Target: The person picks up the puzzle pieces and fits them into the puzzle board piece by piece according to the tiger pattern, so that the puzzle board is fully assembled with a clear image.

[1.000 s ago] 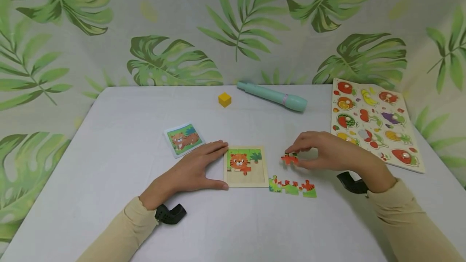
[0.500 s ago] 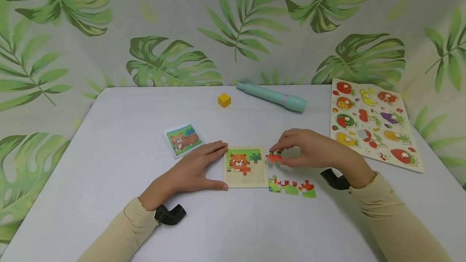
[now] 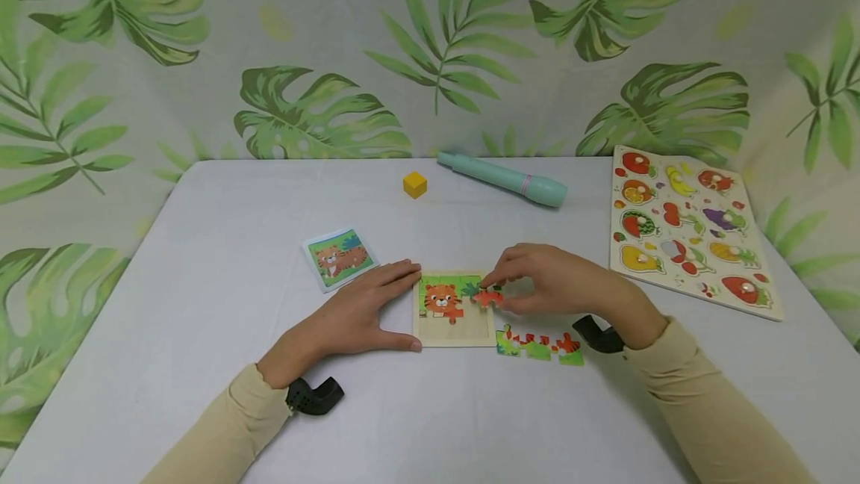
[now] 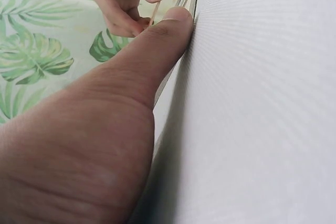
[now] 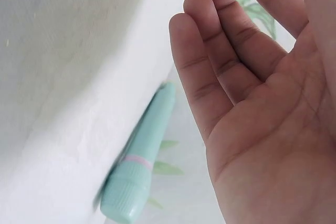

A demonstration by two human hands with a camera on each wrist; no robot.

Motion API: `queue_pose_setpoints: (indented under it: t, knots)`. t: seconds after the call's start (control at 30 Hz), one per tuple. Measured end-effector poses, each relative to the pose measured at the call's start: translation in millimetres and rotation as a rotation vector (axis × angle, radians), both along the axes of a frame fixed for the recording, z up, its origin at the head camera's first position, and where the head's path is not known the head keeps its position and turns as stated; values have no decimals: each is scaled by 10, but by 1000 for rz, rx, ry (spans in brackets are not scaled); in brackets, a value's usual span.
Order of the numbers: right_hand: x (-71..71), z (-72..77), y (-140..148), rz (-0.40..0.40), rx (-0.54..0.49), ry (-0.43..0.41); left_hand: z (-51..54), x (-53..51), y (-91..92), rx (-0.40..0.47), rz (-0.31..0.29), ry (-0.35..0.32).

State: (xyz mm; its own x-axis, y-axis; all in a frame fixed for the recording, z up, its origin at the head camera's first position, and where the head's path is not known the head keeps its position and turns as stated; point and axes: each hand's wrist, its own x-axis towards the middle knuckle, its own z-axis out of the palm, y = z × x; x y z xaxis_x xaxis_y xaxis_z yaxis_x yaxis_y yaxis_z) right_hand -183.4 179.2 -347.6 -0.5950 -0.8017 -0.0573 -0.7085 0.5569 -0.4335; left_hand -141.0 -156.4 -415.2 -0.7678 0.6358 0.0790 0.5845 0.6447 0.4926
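Observation:
A square wooden puzzle board (image 3: 430, 340) lies mid-table, its upper and left parts filled with a tiger's face and greenery. My left hand (image 3: 363, 308) lies spread at its left side, thumb and fingertips touching the frame. Over the board's right side, my right hand (image 3: 554, 282) pinches a red-and-black puzzle piece (image 3: 489, 298) between thumb and fingers. That piece shows edge-on in the left wrist view, while the right wrist view shows only the palm and fingers. Several loose puzzle pieces (image 3: 537, 347) lie in a row just right of the board's lower corner.
A tiger picture card (image 3: 340, 258) lies behind my left hand. Farther back are a yellow cube (image 3: 415, 185) and a mint-green microphone-shaped tube (image 3: 500, 178). A fruit knob-puzzle board (image 3: 695, 234) lies at the right edge. Leaf-printed cloth hangs behind the table.
My right hand has carried the pinched puzzle piece leftward, from beside the board to over its right edge. The left hand and the loose pieces have stayed in place.

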Motion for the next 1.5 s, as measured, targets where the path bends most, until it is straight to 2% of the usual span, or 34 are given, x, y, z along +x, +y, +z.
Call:
queue_pose_setpoints:
  t: [0.4, 0.77, 1.17, 1.5]
  knots:
    - [11, -77, -144, 41, 2, -19, 3, 3, 2, 7, 0, 0]
    - [-3, -135, -205, 45, 35, -22, -3, 5, -1, 8, 0, 6]
    - [10, -127, -230, 31, 65, -23, -2, -5, -2, 7, -10, 24]
    - [41, -150, -218, 19, 66, -21, 14, 2, 8, 2, -7, 13]
